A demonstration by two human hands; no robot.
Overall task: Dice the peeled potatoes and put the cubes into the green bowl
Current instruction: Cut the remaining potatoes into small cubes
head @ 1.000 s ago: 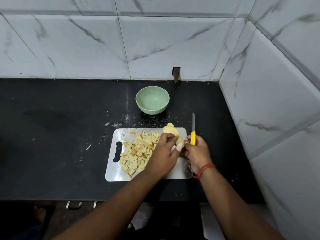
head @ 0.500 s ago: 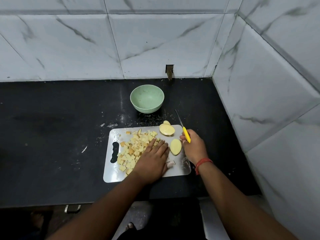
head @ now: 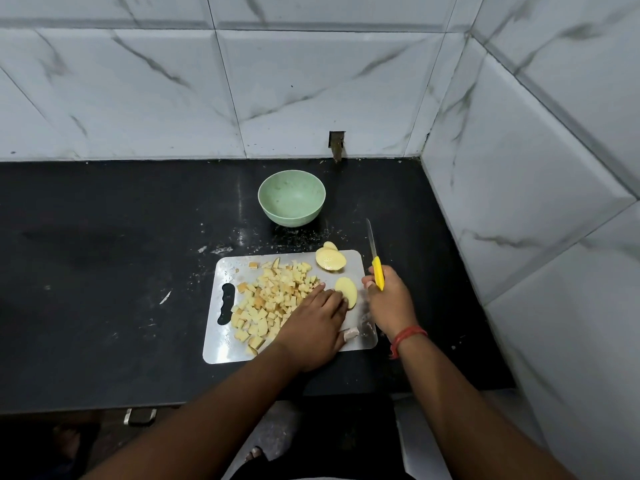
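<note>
The scene is dimly and evenly lit, with a cool cast on the white tiled wall (head: 311, 98). The black surface (head: 104, 271) carries faint streaky reflections just beside the green bowl (head: 291, 198). Shadows are soft, and the space below the surface's front edge is nearly black. Wide-angle distortion bends the tile lines toward the edges. Detail is slightly soft throughout.

Two bare forearms and hands, reaching from the near edge toward the far side.

Left hand (head: 313, 322): palm down, fingers straight and together, pointing far-right, lying flat. Right hand (head: 389, 303): fingers curled round a yellow-handled knife with a slim steel blade (head: 375, 261), blade pointing away, raised; red thread band (head: 407, 337) round the right wrist.
</note>
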